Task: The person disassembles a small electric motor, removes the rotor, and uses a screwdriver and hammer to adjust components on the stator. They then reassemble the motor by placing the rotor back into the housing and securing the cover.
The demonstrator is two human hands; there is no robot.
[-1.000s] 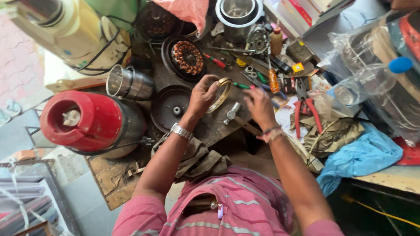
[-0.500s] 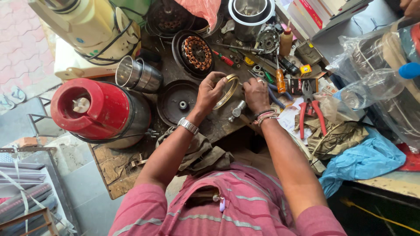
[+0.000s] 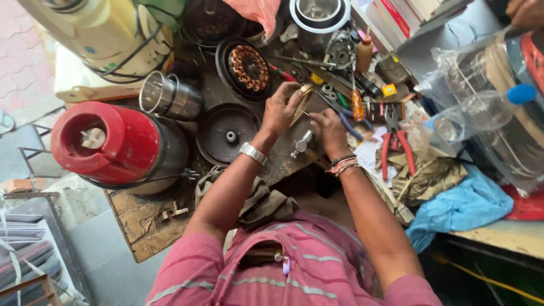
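Observation:
My left hand [image 3: 279,111], with a metal watch on its wrist, grips a brass-coloured ring-shaped part [image 3: 302,102] over the dirty workbench [image 3: 147,218]. My right hand [image 3: 330,129], threads tied around its wrist, pinches a thin tool against the ring's inner side. A small hammer [image 3: 304,145] lies just below both hands. A dark round motor cover [image 3: 228,134] sits left of my left hand. A copper-wound stator [image 3: 247,67] lies beyond it.
A red mixer base [image 3: 116,146] and a steel jar [image 3: 169,97] stand at the left. Screwdrivers [image 3: 357,103] and red-handled pliers [image 3: 395,144] lie at the right, near a blue cloth [image 3: 460,207] and plastic bags [image 3: 481,113]. Another person's hand [image 3: 526,12] shows at the top right.
The view has drifted slightly. My right hand has closed in on the ring held by my left hand; both hands stay over the same spot.

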